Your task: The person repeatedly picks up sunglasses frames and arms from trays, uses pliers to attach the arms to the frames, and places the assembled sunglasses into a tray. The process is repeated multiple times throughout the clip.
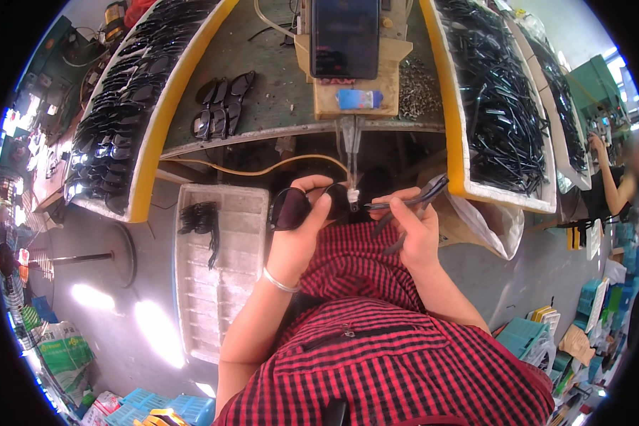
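Observation:
My left hand (307, 226) grips a sunglasses front (290, 209) with dark lenses, holding it beside the narrow metal tip (353, 193) that hangs from the bench machine. In my right hand (417, 231) are several slim black temple arms (430, 192), pinched between thumb and fingers. One temple points left toward the tip and the sunglasses front; whether they touch I cannot tell. Both hands are above my lap, over a red and black checked apron (376, 341).
A beige machine (397, 51) stands on the bench, with a dark screen (344, 42) and small metal parts (417, 89) beside it. Sunglasses fronts fill the left tray (148, 183); temples fill the right tray (456, 167). Below left is a white foam tray (224, 312). Another person (618, 186) is at right.

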Available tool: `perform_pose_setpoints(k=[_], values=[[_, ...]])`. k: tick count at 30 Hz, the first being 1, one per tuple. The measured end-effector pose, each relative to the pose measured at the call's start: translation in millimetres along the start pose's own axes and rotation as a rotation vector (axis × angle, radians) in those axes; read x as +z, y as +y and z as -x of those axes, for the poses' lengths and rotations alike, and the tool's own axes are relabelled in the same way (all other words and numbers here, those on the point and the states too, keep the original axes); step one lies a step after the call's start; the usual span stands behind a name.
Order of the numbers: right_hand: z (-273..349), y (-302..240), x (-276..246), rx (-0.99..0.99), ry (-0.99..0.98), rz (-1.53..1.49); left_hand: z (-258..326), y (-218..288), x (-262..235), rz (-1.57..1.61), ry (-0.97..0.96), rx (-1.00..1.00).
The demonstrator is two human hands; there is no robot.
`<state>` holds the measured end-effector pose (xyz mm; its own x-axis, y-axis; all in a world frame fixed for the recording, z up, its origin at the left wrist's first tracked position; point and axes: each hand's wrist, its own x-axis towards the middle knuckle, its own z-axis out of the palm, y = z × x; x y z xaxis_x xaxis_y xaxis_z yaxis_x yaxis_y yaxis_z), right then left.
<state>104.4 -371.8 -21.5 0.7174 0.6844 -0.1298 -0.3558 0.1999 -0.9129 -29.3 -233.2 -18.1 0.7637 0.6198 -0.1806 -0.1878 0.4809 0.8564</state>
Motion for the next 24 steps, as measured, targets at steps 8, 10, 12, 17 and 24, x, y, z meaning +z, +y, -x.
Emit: perform_pose_setpoints(k=[8, 10, 12, 17, 24], values=[[0.4, 0.9, -1.9, 0.027, -0.019, -0.055, 0.1, 1.9, -3.6, 0.085, -0.030, -0.042], [1.0, 1.3, -2.0, 0.029, -0.021, -0.064, -0.2, 3.3, -3.7, 0.101, -0.032, -0.048], [1.4, 2.6, -2.2, 0.025, -0.021, -0.075, -0.8, 3.1, -4.8, 0.120, -0.039, -0.056], [1.4, 2.6, -2.3, 0.038, -0.014, -0.102, -1.8, 2.5, -7.0, 0.140, -0.051, -0.061], [1.6, 2.3, -2.5, 0.056, -0.011, -0.126, -3.3, 2.7, -9.8, 0.158, -0.064, -0.071]])
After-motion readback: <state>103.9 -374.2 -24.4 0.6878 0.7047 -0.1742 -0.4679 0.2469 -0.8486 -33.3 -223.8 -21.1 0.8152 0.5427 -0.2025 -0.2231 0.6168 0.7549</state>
